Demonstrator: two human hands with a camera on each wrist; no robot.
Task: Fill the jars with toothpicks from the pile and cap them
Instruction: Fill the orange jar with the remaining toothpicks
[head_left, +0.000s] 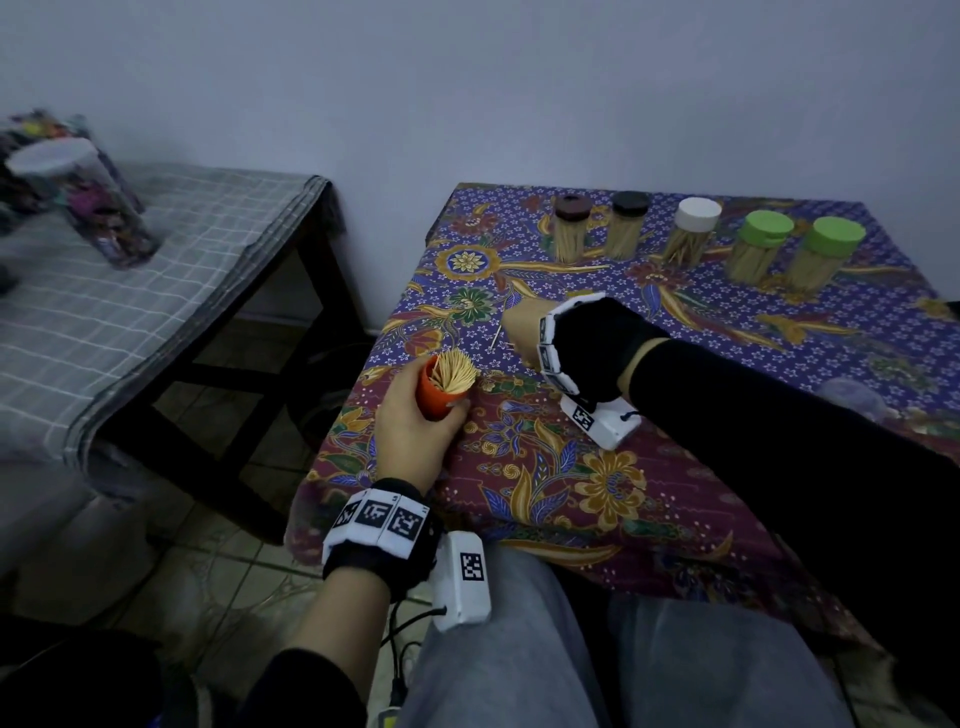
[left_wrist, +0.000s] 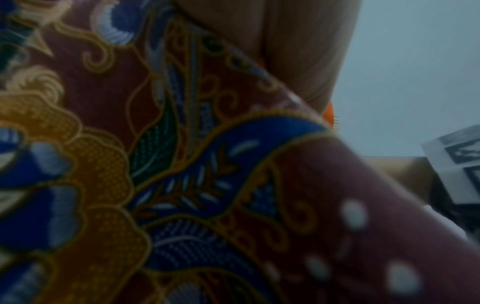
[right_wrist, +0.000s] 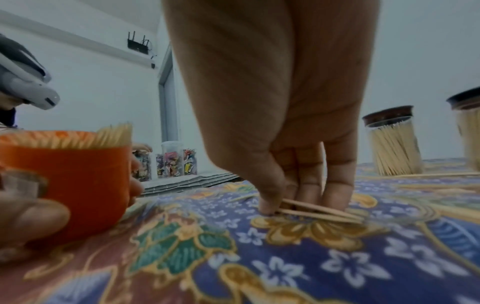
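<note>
- Left hand (head_left: 415, 431): fingers wrapped around open orange jar (head_left: 435, 391) full of toothpicks.
- Right hand (right_wrist: 275, 115): fingertips pinching loose toothpicks (right_wrist: 319, 211) against patterned tablecloth (head_left: 597, 483).

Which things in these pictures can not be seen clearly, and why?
- Right hand fingertips: head view, hidden behind the hand; only the right wrist view shows them pinching toothpicks.
- Orange jar: left wrist view, a sliver behind the blurred tablecloth.
- Black-lidded jar: right wrist view, cut off by the edge.

Right hand (head_left: 524, 332) fingers hidden behind wristband (head_left: 550, 343)
</note>
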